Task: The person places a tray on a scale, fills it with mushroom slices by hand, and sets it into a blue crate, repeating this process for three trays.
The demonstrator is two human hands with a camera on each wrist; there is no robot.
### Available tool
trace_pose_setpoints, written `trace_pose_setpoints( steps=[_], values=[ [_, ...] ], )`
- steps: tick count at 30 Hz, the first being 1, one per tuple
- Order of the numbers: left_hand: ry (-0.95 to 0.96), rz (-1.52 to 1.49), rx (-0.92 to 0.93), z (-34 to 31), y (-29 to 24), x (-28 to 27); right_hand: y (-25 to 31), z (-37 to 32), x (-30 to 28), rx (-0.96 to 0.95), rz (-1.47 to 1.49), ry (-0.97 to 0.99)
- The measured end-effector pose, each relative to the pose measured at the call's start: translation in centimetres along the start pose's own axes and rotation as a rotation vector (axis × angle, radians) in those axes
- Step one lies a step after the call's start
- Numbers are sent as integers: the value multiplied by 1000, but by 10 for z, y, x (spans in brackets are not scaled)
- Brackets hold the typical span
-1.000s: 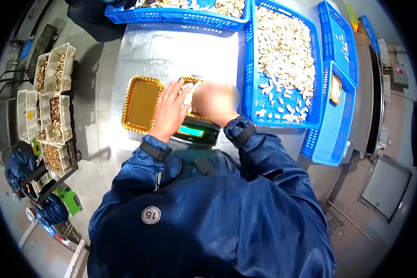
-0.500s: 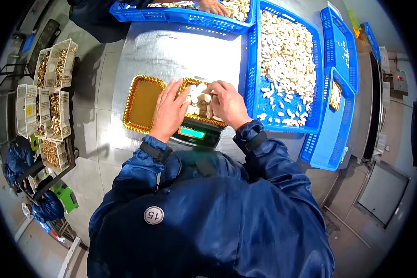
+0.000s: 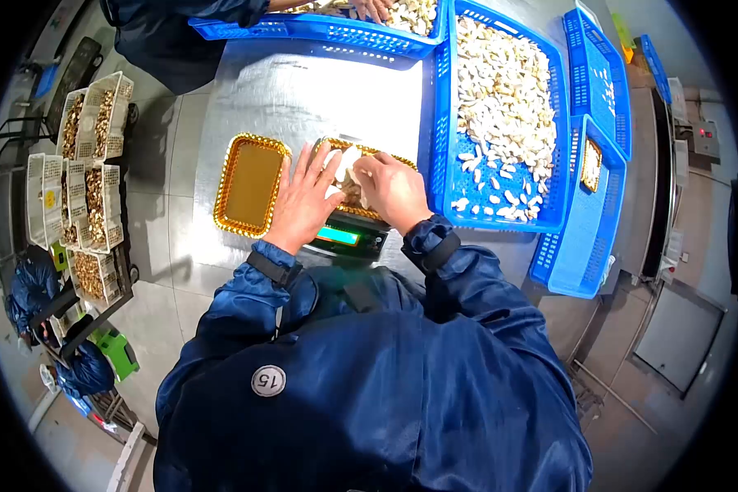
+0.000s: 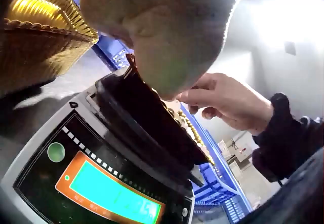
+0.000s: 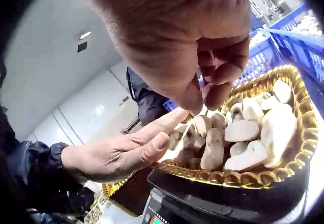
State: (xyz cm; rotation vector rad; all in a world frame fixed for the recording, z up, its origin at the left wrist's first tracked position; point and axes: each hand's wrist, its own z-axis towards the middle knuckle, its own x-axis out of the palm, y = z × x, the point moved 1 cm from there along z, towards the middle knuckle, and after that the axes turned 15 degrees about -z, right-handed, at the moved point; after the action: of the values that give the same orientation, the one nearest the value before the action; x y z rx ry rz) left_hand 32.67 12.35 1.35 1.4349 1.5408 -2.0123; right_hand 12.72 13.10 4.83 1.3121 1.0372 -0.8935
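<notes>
L hand (image 3: 303,201) flat, fingers straight, laid against the left rim of the full tray (image 3: 389,154). R hand (image 3: 394,193) arched over it, fingertips bunched above the slices (image 5: 243,131); can't tell if they pinch one. Full tray sits on the scale (image 3: 346,236) at the tabletop (image 3: 320,90) near edge. 2 gold trays here: this one and an empty tray (image 3: 250,184) just left. 1 crate (image 3: 439,98) of slices along the right edge.

2 hands: left hand (image 3: 303,201), right hand (image 3: 394,190). 1 scale (image 3: 344,238). 4+ blue crates (image 3: 437,98). 3 gold trays (image 3: 250,184): 2 on tabletop (image 3: 320,98), 1 in a crate. Approx. 5 white baskets (image 3: 98,115). Mushroom pcs (image 3: 500,90): too many to count.
</notes>
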Motion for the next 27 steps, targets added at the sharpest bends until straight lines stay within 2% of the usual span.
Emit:
trace_pose_setpoints(
  steps=[4,8,12,16,17,19,20,21,22,23,25,26,27],
  values=[
    [21,8,9,-1,2,1,-6,-1,3,-16,-25,80],
    [29,11,20,1,3,3,-6,2,3,-57,-151,-9],
    [41,13,14,1,3,3,-7,-2,12,-129,-130,17],
    [73,-1,-6,1,5,2,-2,-3,8,-56,-36,169],
    [85,-10,-9,2,4,1,-3,-2,6,-36,16,138],
    [46,-38,0,3,1,-5,-10,1,-1,-4,113,75],
    [26,-61,-11,3,1,-10,-13,3,-9,108,159,134],
    [8,-84,-22,2,1,-16,-21,5,-16,134,171,139],
    [-33,-106,-22,2,3,-23,-34,2,-19,128,174,61],
    [-79,-76,-30,1,9,-28,-44,-1,-25,121,175,-19],
    [-166,-140,-34,-1,20,-42,-56,-7,-41,214,104,46],
    [-235,-167,-27,-2,23,-48,-65,-10,-39,145,61,-70],
    [-260,-189,-30,-5,27,-54,-72,-17,-40,194,44,-42]
  ],
)
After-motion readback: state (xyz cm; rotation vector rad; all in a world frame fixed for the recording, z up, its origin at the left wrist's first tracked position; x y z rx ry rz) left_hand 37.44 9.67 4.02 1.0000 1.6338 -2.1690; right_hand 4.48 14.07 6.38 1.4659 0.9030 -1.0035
